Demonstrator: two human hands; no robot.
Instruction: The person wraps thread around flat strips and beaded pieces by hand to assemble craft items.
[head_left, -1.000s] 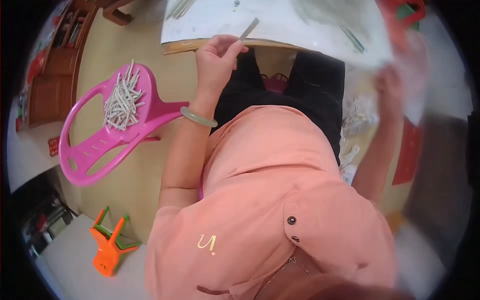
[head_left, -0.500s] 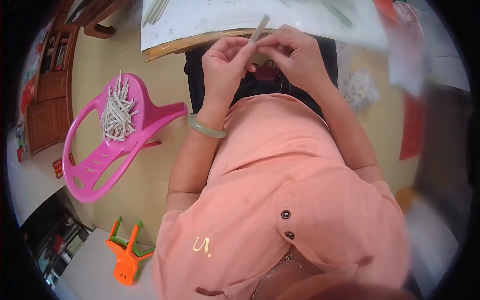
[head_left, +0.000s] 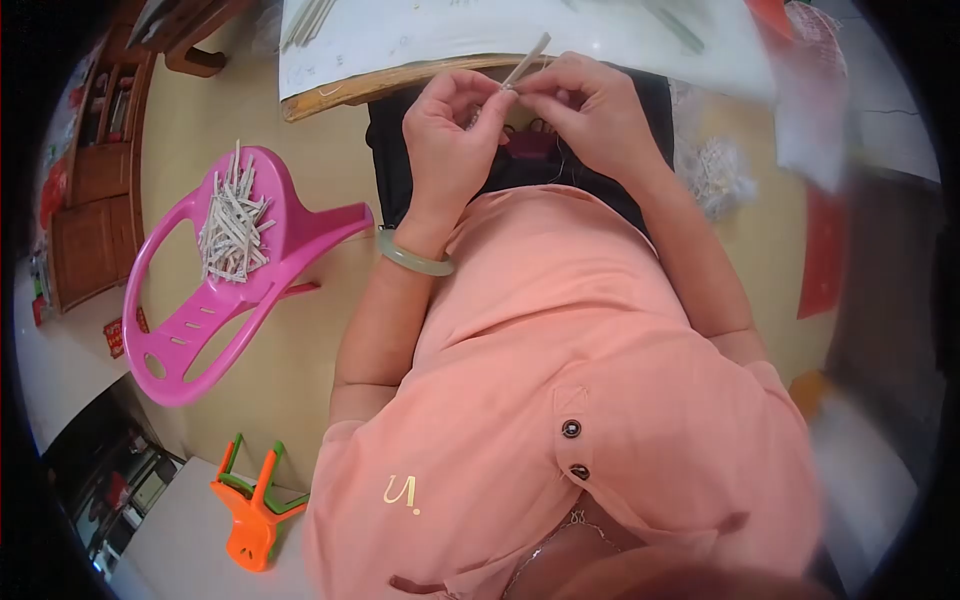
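A narrow pale strip [head_left: 530, 58] juts up and to the right from between my hands, just past the table's near edge. My left hand [head_left: 455, 125], with a pale green bangle [head_left: 415, 255] on its wrist, pinches the strip's lower end. Against that same end press the closed thumb and fingers of my right hand [head_left: 592, 108]. A thin pale thread appears to hang below my right hand; how it is held there is hidden by the fingers. To the left, many short whitish strips [head_left: 235, 225] lie heaped on a pink plastic chair [head_left: 285, 195].
The table [head_left: 420, 45] has a white cover and a wooden edge; long thin strips [head_left: 310, 20] lie at its far left. A clear plastic bag [head_left: 722, 180] is on the floor at right. Small orange and green toy chairs [head_left: 255, 515] stand lower left, wooden cabinets [head_left: 95, 230] farther left.
The strip has turned slightly and leans further to the right. My left fingers have shifted a little on its lower end, and my right hand stays close beside them.
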